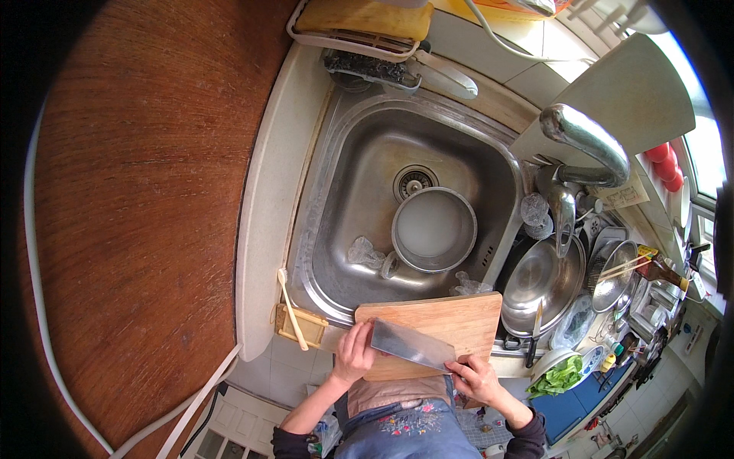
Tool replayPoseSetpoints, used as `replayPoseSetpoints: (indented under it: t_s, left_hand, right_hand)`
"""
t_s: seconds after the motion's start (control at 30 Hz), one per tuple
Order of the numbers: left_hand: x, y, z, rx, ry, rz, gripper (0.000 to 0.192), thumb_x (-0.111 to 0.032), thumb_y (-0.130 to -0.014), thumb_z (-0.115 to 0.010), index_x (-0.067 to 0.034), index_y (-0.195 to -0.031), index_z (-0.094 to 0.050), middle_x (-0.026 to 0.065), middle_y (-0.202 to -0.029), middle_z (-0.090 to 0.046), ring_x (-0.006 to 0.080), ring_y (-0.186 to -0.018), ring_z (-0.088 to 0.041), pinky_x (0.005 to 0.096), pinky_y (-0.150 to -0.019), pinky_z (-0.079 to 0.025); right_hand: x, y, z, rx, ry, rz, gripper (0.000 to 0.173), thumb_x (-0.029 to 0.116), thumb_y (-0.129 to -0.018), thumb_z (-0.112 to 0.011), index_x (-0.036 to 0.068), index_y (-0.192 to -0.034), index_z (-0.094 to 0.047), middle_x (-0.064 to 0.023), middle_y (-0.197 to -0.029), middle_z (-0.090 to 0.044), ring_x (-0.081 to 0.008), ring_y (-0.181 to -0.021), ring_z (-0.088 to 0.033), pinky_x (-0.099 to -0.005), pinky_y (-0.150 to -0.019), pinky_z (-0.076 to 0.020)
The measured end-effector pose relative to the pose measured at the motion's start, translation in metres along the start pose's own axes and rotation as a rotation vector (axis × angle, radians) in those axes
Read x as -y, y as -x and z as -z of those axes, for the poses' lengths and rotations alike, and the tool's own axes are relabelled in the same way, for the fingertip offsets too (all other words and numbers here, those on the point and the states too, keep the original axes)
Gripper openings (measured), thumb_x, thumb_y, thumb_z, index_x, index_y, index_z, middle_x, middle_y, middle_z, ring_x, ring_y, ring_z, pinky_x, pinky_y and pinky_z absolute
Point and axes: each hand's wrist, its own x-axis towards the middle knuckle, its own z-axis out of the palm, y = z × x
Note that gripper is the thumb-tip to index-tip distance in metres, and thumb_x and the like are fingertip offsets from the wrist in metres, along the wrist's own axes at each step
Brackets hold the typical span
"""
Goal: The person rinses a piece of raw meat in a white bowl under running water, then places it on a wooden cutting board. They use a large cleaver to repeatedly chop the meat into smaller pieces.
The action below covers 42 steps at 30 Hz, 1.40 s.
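Observation:
A cleaver with a broad steel blade is held slantwise over a wooden cutting board. My left hand has its fingers curled at the blade's left end. At the other end, the fingers of my right hand pinch the cleaver. The handle is hidden, so I cannot tell which hand has it. Something small and pinkish shows under the blade by my left hand; its kind is unclear. The board lies across the near rim of a stainless steel sink. A round metal pot of cloudy liquid stands in the sink.
Crumpled clear plastic lies beside the pot. A faucet rises at the right. Next to the sink are a large steel basin, a black-handled knife across its rim, and leafy greens. A wooden-handled brush lies left of the board.

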Motion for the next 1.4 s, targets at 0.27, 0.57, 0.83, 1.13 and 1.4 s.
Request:
replayPoseSetpoints:
  t_s: [0.27,0.57,0.83,1.13,1.4]
  left_hand:
    - [-0.006,0.014,-0.018,0.064,0.109,-0.156,0.037,-0.012,-0.065,-0.056,0.003,-0.098,-0.063,0.0204,-0.108,-0.057,0.0361,-0.11,-0.052,0.0436,-0.093,-0.043]
    - [-0.008,0.019,-0.033,0.009,0.101,-0.066,0.035,-0.012,-0.065,-0.058,0.0,-0.097,-0.064,0.0169,-0.106,-0.059,0.0335,-0.107,-0.054,0.0434,-0.091,-0.044]
    - [-0.019,0.027,-0.056,-0.015,0.132,0.116,0.038,-0.016,-0.069,-0.059,-0.006,-0.106,-0.063,0.0114,-0.115,-0.057,0.0277,-0.112,-0.052,0.0402,-0.089,-0.044]
    - [-0.017,0.036,-0.062,-0.019,0.011,0.048,0.038,-0.018,-0.072,-0.057,-0.011,-0.109,-0.063,0.0093,-0.12,-0.056,0.0263,-0.116,-0.05,0.0395,-0.092,-0.042]
    - [-0.018,0.042,-0.066,-0.055,-0.07,0.025,0.035,-0.02,-0.072,-0.057,-0.013,-0.105,-0.065,0.0077,-0.116,-0.058,0.0263,-0.114,-0.052,0.0417,-0.092,-0.041]
  right_hand:
    - [0.006,-0.004,-0.003,0.072,0.057,0.014,0.049,0.01,-0.071,-0.065,0.016,-0.119,-0.056,-0.0073,-0.084,-0.056,-0.022,-0.064,-0.058,-0.0323,-0.05,-0.0506]
    - [0.007,-0.007,-0.003,0.075,0.088,0.03,0.051,0.009,-0.07,-0.066,0.015,-0.12,-0.056,-0.0088,-0.089,-0.057,-0.0218,-0.068,-0.059,-0.0317,-0.05,-0.0517]
    - [0.006,-0.008,-0.003,0.061,0.111,0.054,0.052,0.011,-0.07,-0.066,0.015,-0.12,-0.055,-0.0087,-0.089,-0.057,-0.022,-0.068,-0.059,-0.0321,-0.049,-0.0515]
    - [0.006,-0.012,-0.001,0.129,0.115,0.01,0.053,0.012,-0.071,-0.066,0.015,-0.123,-0.053,-0.0088,-0.087,-0.055,-0.0226,-0.067,-0.058,-0.0326,-0.048,-0.0507]
    - [0.005,-0.016,-0.008,0.167,0.245,0.027,0.061,0.016,-0.072,-0.064,0.014,-0.13,-0.045,-0.009,-0.084,-0.051,-0.0234,-0.072,-0.056,-0.0331,-0.055,-0.0516]
